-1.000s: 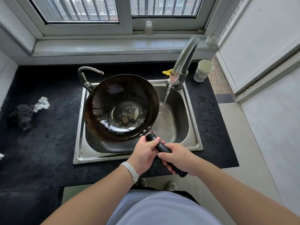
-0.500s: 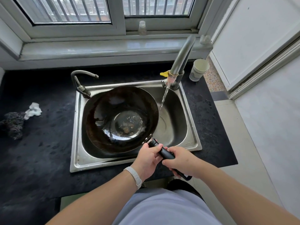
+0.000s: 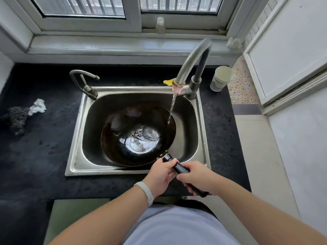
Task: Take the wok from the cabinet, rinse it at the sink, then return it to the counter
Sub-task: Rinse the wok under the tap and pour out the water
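Hands first: the left hand (image 3: 161,174) and right hand (image 3: 198,176), low in the frame's centre, are both closed around the wok's black handle (image 3: 180,168). Beyond them the wok (image 3: 138,135) sits down inside the steel sink (image 3: 74,156) at centre, water pooled in its bottom. A stream from the tall faucet (image 3: 192,59) strikes its upper-right rim. Farther off, on the dark desk (image 3: 35,156), a paper cup (image 3: 221,78) stands at upper right.

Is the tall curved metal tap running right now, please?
Running: a water stream falls from the tall curved metal tap onto the dark round wok.
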`<state>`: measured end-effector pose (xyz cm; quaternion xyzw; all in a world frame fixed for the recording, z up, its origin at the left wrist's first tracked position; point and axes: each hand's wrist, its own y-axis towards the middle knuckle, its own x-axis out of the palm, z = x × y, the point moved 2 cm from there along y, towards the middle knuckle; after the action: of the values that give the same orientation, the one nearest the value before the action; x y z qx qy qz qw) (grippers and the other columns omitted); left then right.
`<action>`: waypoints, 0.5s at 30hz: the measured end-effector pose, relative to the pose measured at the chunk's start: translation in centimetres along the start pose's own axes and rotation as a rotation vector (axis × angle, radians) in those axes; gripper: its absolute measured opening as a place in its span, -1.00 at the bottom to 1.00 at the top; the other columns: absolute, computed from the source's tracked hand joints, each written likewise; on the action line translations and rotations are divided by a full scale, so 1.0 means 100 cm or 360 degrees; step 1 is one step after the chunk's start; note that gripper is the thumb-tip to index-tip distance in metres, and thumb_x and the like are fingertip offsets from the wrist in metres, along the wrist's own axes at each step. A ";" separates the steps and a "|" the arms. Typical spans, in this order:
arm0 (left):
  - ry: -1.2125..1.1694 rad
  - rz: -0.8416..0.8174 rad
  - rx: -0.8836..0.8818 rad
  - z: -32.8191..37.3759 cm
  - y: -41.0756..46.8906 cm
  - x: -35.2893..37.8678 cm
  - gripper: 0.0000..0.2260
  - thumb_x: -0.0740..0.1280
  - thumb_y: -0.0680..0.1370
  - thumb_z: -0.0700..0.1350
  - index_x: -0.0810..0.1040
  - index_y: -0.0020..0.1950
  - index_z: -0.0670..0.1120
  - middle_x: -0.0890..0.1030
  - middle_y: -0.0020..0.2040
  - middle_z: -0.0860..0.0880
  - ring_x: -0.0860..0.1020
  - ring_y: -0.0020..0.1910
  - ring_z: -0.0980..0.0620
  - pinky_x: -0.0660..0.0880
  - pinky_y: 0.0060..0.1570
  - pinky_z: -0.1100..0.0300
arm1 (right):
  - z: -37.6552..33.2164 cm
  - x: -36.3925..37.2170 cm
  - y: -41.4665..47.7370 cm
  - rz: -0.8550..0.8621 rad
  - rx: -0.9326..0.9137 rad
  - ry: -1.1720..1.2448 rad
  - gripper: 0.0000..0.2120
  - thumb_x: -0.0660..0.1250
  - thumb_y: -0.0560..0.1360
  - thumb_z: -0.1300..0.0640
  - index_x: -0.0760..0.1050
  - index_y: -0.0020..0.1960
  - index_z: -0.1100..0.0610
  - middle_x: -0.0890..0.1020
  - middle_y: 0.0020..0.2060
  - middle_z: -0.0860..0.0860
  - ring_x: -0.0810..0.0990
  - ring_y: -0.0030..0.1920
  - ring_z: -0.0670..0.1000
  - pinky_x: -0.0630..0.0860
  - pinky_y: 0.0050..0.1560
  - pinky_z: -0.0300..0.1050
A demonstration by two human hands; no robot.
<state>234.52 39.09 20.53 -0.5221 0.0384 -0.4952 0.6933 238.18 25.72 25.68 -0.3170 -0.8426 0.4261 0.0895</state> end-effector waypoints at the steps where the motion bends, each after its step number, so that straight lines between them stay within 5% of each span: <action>1: 0.0017 0.0009 -0.0011 -0.001 0.002 0.003 -0.95 0.29 0.61 -0.32 0.46 0.04 -0.20 0.61 -0.08 -0.17 0.64 -0.09 -0.07 0.63 -0.10 0.14 | 0.001 -0.004 0.001 -0.0005 0.0015 -0.0012 -0.84 0.29 0.54 0.20 0.54 0.10 0.15 0.54 -0.37 0.07 0.50 -0.50 0.01 0.47 -0.48 -0.11; 5: 0.0110 0.0070 -0.0059 -0.009 0.011 0.009 -0.92 0.34 0.60 -0.25 0.47 0.05 -0.16 0.63 0.00 -0.18 0.65 -0.04 -0.10 0.61 -0.13 0.12 | 0.005 -0.019 0.004 -0.0064 0.0017 -0.0054 -0.85 0.30 0.57 0.22 0.53 0.11 0.23 0.54 -0.34 0.09 0.50 -0.50 -0.03 0.48 -0.49 -0.12; 10: 0.0271 0.0149 -0.0082 -0.017 0.019 0.016 -0.93 0.36 0.59 -0.21 0.50 0.06 -0.15 0.70 -0.18 -0.05 0.68 -0.25 0.03 0.60 -0.18 0.15 | 0.015 -0.033 0.012 -0.0094 0.0041 -0.0077 -0.87 0.31 0.57 0.23 0.55 0.09 0.21 0.55 -0.33 0.09 0.51 -0.48 -0.02 0.49 -0.48 -0.15; 15: 0.0323 0.0217 -0.0120 -0.022 0.027 0.022 -0.88 0.37 0.58 -0.21 0.54 0.10 -0.18 0.71 0.01 -0.17 0.69 -0.05 -0.09 0.63 -0.04 0.09 | 0.023 -0.044 0.019 -0.0102 0.0060 -0.0110 -0.94 0.30 0.56 0.23 0.54 0.00 0.17 0.55 -0.34 0.09 0.51 -0.49 -0.02 0.47 -0.50 -0.16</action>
<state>236.15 35.88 18.54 -0.4913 0.1624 -0.4953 0.6978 241.53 22.39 23.28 -0.2733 -0.8467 0.4495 0.0798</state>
